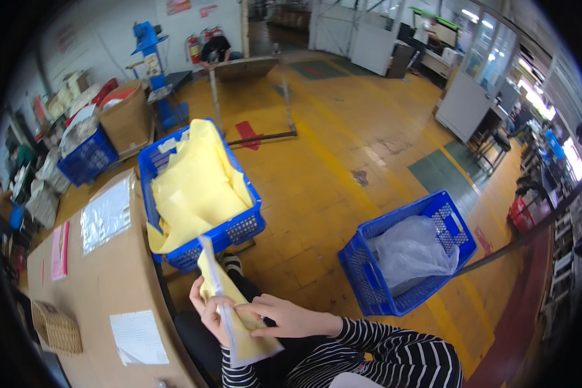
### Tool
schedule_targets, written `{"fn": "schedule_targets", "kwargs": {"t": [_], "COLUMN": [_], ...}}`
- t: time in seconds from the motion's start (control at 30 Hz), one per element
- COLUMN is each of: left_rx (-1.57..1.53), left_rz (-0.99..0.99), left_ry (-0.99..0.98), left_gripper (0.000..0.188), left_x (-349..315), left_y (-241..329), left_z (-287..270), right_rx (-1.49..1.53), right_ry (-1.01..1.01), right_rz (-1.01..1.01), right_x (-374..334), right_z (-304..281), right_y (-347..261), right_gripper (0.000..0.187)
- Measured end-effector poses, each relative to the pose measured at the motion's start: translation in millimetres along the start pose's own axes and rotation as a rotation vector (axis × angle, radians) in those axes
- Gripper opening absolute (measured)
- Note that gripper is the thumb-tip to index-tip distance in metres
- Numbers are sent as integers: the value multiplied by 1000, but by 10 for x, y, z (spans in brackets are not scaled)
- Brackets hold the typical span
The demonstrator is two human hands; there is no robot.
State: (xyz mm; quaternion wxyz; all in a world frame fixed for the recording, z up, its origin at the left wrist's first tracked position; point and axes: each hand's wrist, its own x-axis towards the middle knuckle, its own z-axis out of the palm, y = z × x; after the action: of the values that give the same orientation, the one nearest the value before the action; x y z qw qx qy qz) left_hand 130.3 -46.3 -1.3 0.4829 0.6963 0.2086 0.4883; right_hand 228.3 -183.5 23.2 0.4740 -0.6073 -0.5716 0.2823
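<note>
Above my lap I hold a folded yellow piece [244,339] with a whitish, partly see-through strip along one side; whether it is cloth or paper I cannot tell. My left hand [211,312] is closed around its left edge, with fingers over the strip. From the right, my right hand [290,317] has its thumb and fingers closed on the yellow part. Just beyond, a blue plastic crate [246,227] is heaped with similar yellow sheets [197,187], some draped over its rim.
To my left, a cardboard-covered table [100,291] bears a wicker basket [57,330], papers [138,337] and a pink strip [60,251]. On my right stands another blue crate [362,284] with clear plastic bags [414,252]. A metal-framed stand [246,70] and a person [215,48] are farther off.
</note>
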Motion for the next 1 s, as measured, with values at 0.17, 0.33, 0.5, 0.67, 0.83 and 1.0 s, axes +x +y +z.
{"fn": "schedule_targets", "kwargs": {"t": [0.17, 0.33, 0.5, 0.67, 0.83, 1.0], "left_rx": [-749, -920, -963, -818, -509, -481], "left_rz": [-570, -704, -540, -707, -748, -764], "left_ry": [42, -252, -267, 22, 118, 111], "left_gripper": [51, 102, 126, 71, 34, 32], "left_x": [-303, -459, -474, -505, -541, -644], "left_y": [-125, 65, 233, 173, -33, -77], "left_z": [9, -233, -382, -429, -551, -459], "right_rx": [161, 87, -86, 62, 287, 147], "right_ry": [358, 482, 409, 453, 272, 381], "right_rz": [172, 181, 98, 68, 109, 164], "right_x": [175, 338, 540, 559, 410, 348], "right_z": [396, 508, 557, 701, 756, 931], "right_y": [143, 262, 217, 132, 138, 150], "right_gripper": [54, 49, 37, 29, 20, 22]}}
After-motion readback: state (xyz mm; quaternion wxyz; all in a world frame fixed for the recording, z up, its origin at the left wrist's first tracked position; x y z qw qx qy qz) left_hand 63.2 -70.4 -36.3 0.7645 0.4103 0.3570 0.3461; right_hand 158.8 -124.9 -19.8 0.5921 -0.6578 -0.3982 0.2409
